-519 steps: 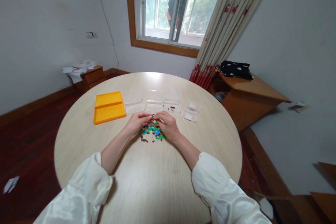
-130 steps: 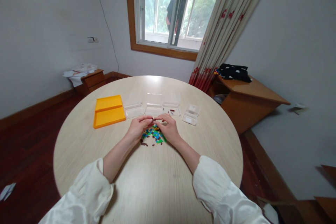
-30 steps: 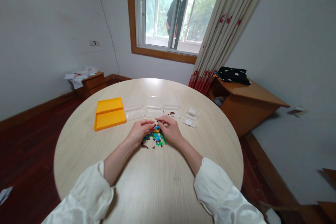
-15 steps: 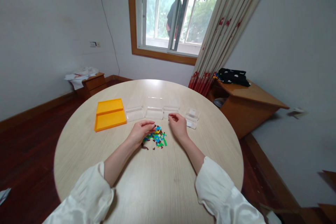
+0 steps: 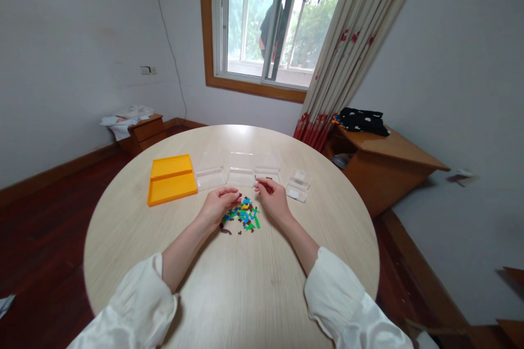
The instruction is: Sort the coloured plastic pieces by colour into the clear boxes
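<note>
Loosely heaped small pieces (image 5: 243, 215), multicoloured, flat

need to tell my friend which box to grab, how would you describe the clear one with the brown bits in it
On the round pale wooden table, a row of containers runs from an orange plastic tray rightwards through clear plastic boxes. The one meant is the clear plastic box just beyond the right hand. Alone in the row, it holds small dark brown pieces.

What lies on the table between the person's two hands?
In the head view, a small pile of colourful building pieces lies on the round table, between the left hand and the right hand.
</note>
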